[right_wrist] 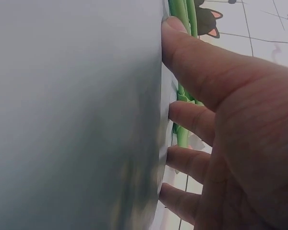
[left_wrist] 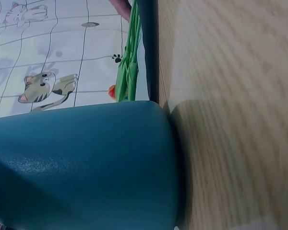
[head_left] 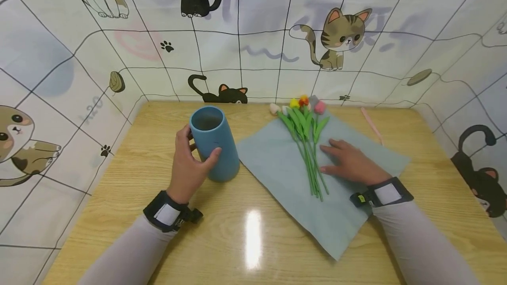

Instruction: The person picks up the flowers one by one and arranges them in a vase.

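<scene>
A blue tapered vase (head_left: 222, 153) stands upright on the wooden table, its mouth facing up. My left hand (head_left: 190, 162) grips it from the left, thumb across the front and fingers round the far side. In the left wrist view the vase (left_wrist: 86, 163) fills the lower left, its base at the tabletop. Artificial tulips (head_left: 306, 144) lie on a sheet of grey-blue wrapping paper (head_left: 321, 228), blooms toward the back wall. Just right of their stems, my right hand (head_left: 348, 162) rests on the paper with fingers spread; the right wrist view shows those fingertips (right_wrist: 175, 155) at the paper's surface.
The paper lies diagonally over the table's middle and right. Beyond its right edge is a thin pink strip (head_left: 372, 126). A cat-patterned cloth (head_left: 261, 47) stands round the back and sides of the table (head_left: 222, 232).
</scene>
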`<state>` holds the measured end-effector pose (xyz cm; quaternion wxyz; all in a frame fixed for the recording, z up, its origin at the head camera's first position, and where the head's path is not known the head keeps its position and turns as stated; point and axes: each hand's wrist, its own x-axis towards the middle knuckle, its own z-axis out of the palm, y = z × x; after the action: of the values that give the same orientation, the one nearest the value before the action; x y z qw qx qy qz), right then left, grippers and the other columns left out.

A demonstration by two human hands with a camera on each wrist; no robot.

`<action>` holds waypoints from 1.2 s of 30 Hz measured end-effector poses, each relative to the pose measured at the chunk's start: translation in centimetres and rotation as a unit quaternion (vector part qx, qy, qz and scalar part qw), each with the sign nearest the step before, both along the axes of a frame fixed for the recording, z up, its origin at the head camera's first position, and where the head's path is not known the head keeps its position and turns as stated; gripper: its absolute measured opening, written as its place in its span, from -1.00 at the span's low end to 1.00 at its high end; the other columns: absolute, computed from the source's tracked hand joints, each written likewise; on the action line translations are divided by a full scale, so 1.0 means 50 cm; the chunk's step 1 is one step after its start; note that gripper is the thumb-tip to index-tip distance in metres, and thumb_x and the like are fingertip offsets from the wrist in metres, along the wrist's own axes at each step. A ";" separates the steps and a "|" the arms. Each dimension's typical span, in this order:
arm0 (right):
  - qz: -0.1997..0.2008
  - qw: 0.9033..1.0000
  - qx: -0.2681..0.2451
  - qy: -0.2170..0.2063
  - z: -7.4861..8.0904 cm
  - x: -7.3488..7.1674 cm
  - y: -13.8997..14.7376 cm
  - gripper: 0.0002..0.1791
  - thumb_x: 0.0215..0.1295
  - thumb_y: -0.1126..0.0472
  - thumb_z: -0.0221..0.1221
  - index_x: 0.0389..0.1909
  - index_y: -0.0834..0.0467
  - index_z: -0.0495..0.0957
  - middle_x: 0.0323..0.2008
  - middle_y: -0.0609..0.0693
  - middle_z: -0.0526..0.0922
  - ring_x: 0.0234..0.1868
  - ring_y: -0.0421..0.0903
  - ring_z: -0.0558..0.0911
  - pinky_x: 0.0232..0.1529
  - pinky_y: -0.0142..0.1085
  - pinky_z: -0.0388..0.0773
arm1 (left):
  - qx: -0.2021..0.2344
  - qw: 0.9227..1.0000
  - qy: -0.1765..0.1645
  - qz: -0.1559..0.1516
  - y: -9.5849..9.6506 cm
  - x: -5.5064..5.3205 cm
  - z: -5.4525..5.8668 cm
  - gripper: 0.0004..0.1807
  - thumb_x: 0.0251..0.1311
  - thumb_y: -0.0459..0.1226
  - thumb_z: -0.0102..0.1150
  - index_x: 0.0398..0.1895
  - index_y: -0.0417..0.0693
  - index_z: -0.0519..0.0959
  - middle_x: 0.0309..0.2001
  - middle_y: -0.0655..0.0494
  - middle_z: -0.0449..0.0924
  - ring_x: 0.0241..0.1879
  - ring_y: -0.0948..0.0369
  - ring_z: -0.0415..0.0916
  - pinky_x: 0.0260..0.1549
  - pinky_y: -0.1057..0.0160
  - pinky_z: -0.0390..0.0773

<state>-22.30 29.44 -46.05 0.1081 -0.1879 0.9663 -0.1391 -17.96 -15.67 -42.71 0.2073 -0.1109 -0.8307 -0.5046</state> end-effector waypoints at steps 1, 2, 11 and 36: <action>0.000 1.000 -0.001 0.000 0.002 0.001 0.000 -0.10 0.34 -0.25 0.31 0.55 0.12 0.31 0.56 0.39 0.17 0.56 0.49 0.11 0.49 0.42 0.09 | 0.000 1.000 0.001 -0.003 0.002 0.001 -0.001 -0.06 0.19 -0.15 0.46 0.57 0.03 0.14 0.40 -0.07 0.27 0.33 0.01 0.34 0.20 -0.23 0.51; 0.000 1.000 -0.002 0.000 0.004 0.001 0.000 -0.10 0.34 -0.25 0.31 0.55 0.13 0.31 0.56 0.40 0.17 0.55 0.49 0.11 0.49 0.43 0.08 | 0.002 1.000 0.003 -0.007 0.004 0.002 -0.002 -0.06 0.19 -0.16 0.46 0.57 0.04 0.14 0.40 -0.07 0.27 0.32 0.02 0.34 0.19 -0.23 0.50; -0.001 1.000 0.000 -0.004 0.017 0.004 -0.003 -0.11 0.34 -0.24 0.31 0.55 0.13 0.32 0.56 0.40 0.17 0.55 0.50 0.10 0.48 0.44 0.09 | 0.009 1.000 0.008 -0.023 0.011 0.001 -0.012 -0.05 0.17 -0.16 0.45 0.57 0.08 0.14 0.39 -0.08 0.27 0.32 0.03 0.32 0.19 -0.24 0.47; -0.051 0.998 -0.022 -0.010 0.157 0.020 -0.055 -0.06 0.44 -0.30 0.17 0.58 0.24 0.19 0.52 0.39 0.27 0.54 0.38 0.24 0.46 0.34 0.25 | 0.039 0.994 -0.061 -0.079 -0.005 -0.009 -0.049 -0.05 0.22 -0.19 0.42 0.61 0.16 0.10 0.48 0.03 0.30 0.40 -0.04 0.36 0.31 -0.38 0.44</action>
<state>-21.29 26.69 -38.21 0.1063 -0.1396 0.9702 -0.1671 -18.43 -15.91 -45.15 0.1201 -0.1374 -0.8103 -0.5569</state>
